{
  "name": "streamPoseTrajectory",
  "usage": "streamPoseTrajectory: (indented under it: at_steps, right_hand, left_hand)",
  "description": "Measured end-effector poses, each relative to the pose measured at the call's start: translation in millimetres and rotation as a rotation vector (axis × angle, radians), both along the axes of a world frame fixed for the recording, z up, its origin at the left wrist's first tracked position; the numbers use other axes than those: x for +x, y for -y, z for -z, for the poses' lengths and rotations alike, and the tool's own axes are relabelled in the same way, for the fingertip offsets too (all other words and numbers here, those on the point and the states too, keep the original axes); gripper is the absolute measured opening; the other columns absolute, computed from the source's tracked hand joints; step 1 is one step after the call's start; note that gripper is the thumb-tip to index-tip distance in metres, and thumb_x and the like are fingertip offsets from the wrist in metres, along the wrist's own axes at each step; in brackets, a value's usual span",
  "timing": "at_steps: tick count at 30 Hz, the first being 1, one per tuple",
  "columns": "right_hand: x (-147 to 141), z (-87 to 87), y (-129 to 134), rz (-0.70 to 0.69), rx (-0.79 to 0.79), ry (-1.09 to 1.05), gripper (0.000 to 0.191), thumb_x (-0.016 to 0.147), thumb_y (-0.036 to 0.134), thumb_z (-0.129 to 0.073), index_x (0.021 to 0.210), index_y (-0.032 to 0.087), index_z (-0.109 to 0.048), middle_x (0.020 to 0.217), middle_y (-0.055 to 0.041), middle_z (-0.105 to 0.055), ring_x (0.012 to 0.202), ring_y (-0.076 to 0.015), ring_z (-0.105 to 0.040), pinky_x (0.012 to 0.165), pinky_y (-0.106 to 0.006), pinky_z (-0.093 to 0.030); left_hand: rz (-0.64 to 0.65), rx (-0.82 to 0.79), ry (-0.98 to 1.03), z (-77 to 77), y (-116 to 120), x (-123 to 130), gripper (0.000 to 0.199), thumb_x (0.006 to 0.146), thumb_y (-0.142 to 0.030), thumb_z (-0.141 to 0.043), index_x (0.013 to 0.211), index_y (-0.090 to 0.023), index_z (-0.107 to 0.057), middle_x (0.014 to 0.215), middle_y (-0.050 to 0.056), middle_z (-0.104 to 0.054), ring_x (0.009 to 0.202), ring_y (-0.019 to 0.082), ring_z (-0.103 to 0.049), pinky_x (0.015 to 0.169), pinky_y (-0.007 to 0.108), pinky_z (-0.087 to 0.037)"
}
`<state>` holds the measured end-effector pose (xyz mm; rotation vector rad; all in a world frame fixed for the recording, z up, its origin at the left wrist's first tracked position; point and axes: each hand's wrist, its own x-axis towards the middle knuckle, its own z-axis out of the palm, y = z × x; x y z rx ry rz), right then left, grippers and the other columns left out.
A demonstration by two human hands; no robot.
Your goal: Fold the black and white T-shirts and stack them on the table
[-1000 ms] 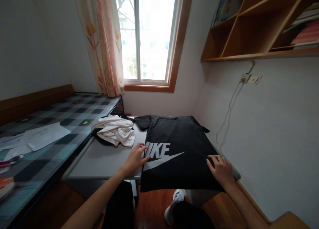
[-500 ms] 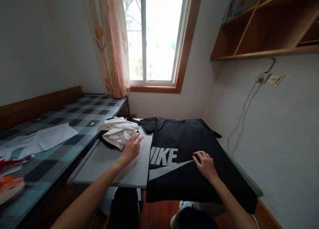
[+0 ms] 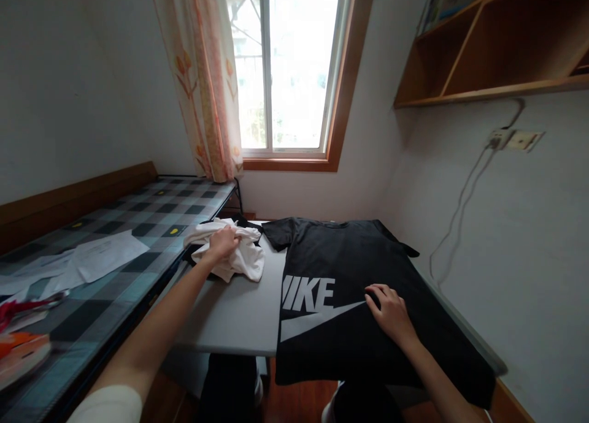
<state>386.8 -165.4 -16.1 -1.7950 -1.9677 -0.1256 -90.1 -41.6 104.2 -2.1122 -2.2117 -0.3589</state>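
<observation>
A black T-shirt (image 3: 335, 245) with a large white NIKE print lies spread over the right part of the white table (image 3: 239, 325); its lower edge hangs past the table's front. My right hand (image 3: 390, 312) rests on the shirt by the tip of the printed swoosh, fingers loosely spread and holding nothing. To the left, my left hand (image 3: 224, 242) is closed on a crumpled white cloth garment (image 3: 248, 262), its fingertips partly hidden in the folds. Some black fabric (image 3: 239, 219) shows behind and under the white garment.
Along the left stands a bed with a checked cover (image 3: 184, 199), bearing paper sheets (image 3: 110, 251), red-handled scissors (image 3: 27, 306) and an orange item (image 3: 23, 352). A wall shelf (image 3: 464, 55) hangs at upper right, above a socket (image 3: 501, 139) with a dangling cord. Ahead is a window (image 3: 299, 67).
My left hand has moved left and up onto the white garment and closed on it; the garment's folds have shifted. My right hand stays at the same spot on the shirt.
</observation>
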Motion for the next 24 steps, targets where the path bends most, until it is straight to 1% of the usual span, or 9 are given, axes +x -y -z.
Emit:
streamPoseTrajectory:
  at_steps: [3, 7, 9, 11, 14, 17, 21, 23, 24]
  right_hand:
    - [-0.3, 0.1, 0.5, -0.001, 0.002, -0.003, 0.03, 0.09, 0.039, -0.042, 0.103, 0.022, -0.064, 0.111, -0.008, -0.061, 0.105, -0.0244, -0.055, 0.086, -0.039, -0.041]
    - [-0.5, 0.2, 1.1, 0.004, 0.003, -0.01, 0.03, 0.089, 0.039, -0.043, 0.103, 0.023, -0.064, 0.112, -0.0077, -0.061, 0.104, -0.0239, -0.055, 0.086, -0.038, -0.041]
    - [-0.5, 0.3, 1.5, 0.007, 0.005, -0.006, 0.03, 0.089, 0.039, -0.043, 0.103, 0.024, -0.064, 0.112, -0.0076, -0.061, 0.105, -0.0239, -0.055, 0.086, -0.038, -0.041]
    - [-0.5, 0.4, 1.9, 0.01, 0.011, 0.001, 0.03, 0.089, 0.039, -0.042, 0.103, 0.024, -0.064, 0.112, -0.0075, -0.061, 0.105, -0.024, -0.056, 0.085, -0.038, -0.042]
    - [-0.5, 0.3, 2.4, 0.012, 0.013, 0.004, 0.03, 0.09, 0.039, -0.042, 0.104, 0.024, -0.064, 0.112, -0.0075, -0.061, 0.105, -0.0241, -0.056, 0.085, -0.038, -0.042]
    - [-0.7, -0.3, 2.5, 0.011, 0.004, -0.009, 0.031, 0.09, 0.04, -0.042, 0.103, 0.024, -0.064, 0.112, -0.0076, -0.061, 0.106, -0.0243, -0.055, 0.086, -0.038, -0.041]
    - [-0.9, -1.4, 2.4, 0.012, -0.004, -0.026, 0.031, 0.09, 0.04, -0.042, 0.103, 0.024, -0.064, 0.113, -0.0077, -0.061, 0.106, -0.0245, -0.055, 0.087, -0.038, -0.041]
    - [-1.0, -1.7, 2.6, 0.011, -0.005, -0.032, 0.03, 0.089, 0.04, -0.042, 0.103, 0.024, -0.064, 0.113, -0.0076, -0.061, 0.106, -0.0244, -0.055, 0.087, -0.038, -0.041]
    - [-1.0, -1.8, 2.8, 0.012, -0.005, -0.035, 0.03, 0.09, 0.039, -0.043, 0.103, 0.024, -0.065, 0.113, -0.0075, -0.061, 0.106, -0.0243, -0.055, 0.088, -0.038, -0.041]
  left_hand:
    - [-0.074, 0.063, 0.121, -18.2, -5.5, -3.0, 0.034, 0.088, -0.044, -0.043, 0.1, -0.018, -0.061, 0.105, 0.013, -0.064, 0.094, 0.027, -0.061, 0.075, 0.031, -0.043]
    - [-0.163, 0.356, 0.29, -57.5, -13.2, -1.9, 0.039, 0.089, -0.048, -0.042, 0.104, -0.017, -0.058, 0.107, 0.013, -0.062, 0.094, 0.026, -0.061, 0.076, 0.032, -0.044]
    - [-0.16, 0.51, 0.354, -78.4, -16.6, 3.5, 0.037, 0.088, -0.048, -0.044, 0.102, -0.017, -0.057, 0.106, 0.011, -0.061, 0.094, 0.024, -0.061, 0.078, 0.032, -0.045]
    - [-0.122, 0.603, 0.388, -97.0, -19.2, 11.4, 0.036, 0.087, -0.048, -0.046, 0.101, -0.017, -0.056, 0.102, 0.009, -0.062, 0.091, 0.023, -0.06, 0.078, 0.031, -0.044]
    - [-0.067, 0.577, 0.369, -114.6, -22.3, 22.6, 0.039, 0.083, -0.052, -0.05, 0.1, -0.017, -0.056, 0.097, 0.007, -0.063, 0.087, 0.021, -0.06, 0.074, 0.029, -0.044]
    - [-0.008, 0.43, 0.274, -114.1, -27.2, 24.9, 0.041, 0.078, -0.054, -0.057, 0.097, -0.018, -0.058, 0.095, 0.007, -0.065, 0.086, 0.022, -0.061, 0.07, 0.028, -0.042]
    - [0.037, 0.178, 0.189, -93.2, -38.1, 9.9, 0.037, 0.073, -0.053, -0.061, 0.089, -0.02, -0.06, 0.087, 0.007, -0.067, 0.084, 0.024, -0.063, 0.065, 0.025, -0.04]
    - [0.012, 0.13, 0.208, -85.7, -42.9, -1.6, 0.035, 0.074, -0.053, -0.06, 0.087, -0.02, -0.06, 0.087, 0.006, -0.068, 0.083, 0.023, -0.064, 0.063, 0.024, -0.039]
    - [-0.007, 0.141, 0.229, -85.1, -44.6, -7.0, 0.035, 0.075, -0.053, -0.058, 0.087, -0.02, -0.06, 0.086, 0.006, -0.068, 0.082, 0.023, -0.064, 0.063, 0.024, -0.039]
